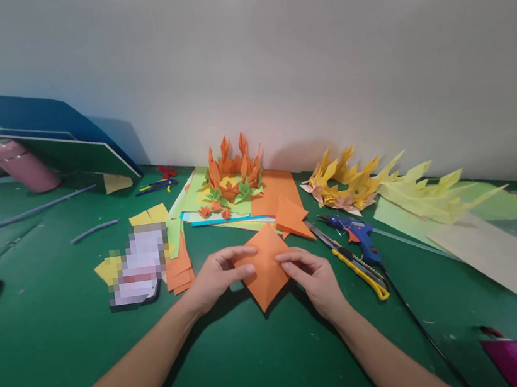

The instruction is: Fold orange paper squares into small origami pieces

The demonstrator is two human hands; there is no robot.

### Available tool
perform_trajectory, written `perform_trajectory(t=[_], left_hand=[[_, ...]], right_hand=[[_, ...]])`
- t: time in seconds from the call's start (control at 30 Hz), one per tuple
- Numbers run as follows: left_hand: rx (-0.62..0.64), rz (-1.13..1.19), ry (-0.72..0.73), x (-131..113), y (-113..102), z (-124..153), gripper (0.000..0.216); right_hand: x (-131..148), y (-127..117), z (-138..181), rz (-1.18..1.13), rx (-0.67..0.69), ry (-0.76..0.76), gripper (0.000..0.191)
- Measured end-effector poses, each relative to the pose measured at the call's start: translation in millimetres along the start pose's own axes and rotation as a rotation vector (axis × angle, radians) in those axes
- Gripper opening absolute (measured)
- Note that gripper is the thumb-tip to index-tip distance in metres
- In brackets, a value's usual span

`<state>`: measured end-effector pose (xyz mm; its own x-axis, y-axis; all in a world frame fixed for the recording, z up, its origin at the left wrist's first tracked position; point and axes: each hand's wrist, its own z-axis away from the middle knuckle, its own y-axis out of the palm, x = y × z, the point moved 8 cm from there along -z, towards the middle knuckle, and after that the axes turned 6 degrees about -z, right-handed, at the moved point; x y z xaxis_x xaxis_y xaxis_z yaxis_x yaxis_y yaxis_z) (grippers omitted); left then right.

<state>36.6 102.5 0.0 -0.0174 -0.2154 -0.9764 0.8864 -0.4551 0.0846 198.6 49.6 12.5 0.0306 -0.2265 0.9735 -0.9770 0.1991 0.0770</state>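
You hold one creased orange sheet (pixel 265 275) over the green tabletop (pixel 244 373), a diamond set directly between your two hands. Its long axis and centre fold run from 6 to 12 o'clock, the far corner tipping slightly toward 1. Your left hand (pixel 213 278) grips the sheet at 9 o'clock; your right hand (pixel 316 276) pinches it at 3, thumb against forefinger. Beyond it, one orange paper crown (pixel 229 189) stands near 12 o'clock and three small orange flowers (pixel 216 206) sit at 11. One blue glue gun (pixel 364 238) and one yellow-handled cutter (pixel 360 271) rest near 3, one phone (pixel 142 266) at 9.
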Motion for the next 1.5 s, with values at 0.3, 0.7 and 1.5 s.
perform_trajectory(t=[0.3,0.7,1.5], left_hand=[[-0.041,-0.131,0.016,-4,-5,1,0.032],[-0.167,-0.49,0.372,-26,-8,3,0.008],[-0.121,-0.704,0.649,-36,24,27,0.008]], right_hand=[[4,6,2,0.037,0.056,-0.017,0.015],[-6,-1,2,0.054,-0.02,0.078,0.016],[1,6,3,0.2,-0.001,-0.193,0.009]])
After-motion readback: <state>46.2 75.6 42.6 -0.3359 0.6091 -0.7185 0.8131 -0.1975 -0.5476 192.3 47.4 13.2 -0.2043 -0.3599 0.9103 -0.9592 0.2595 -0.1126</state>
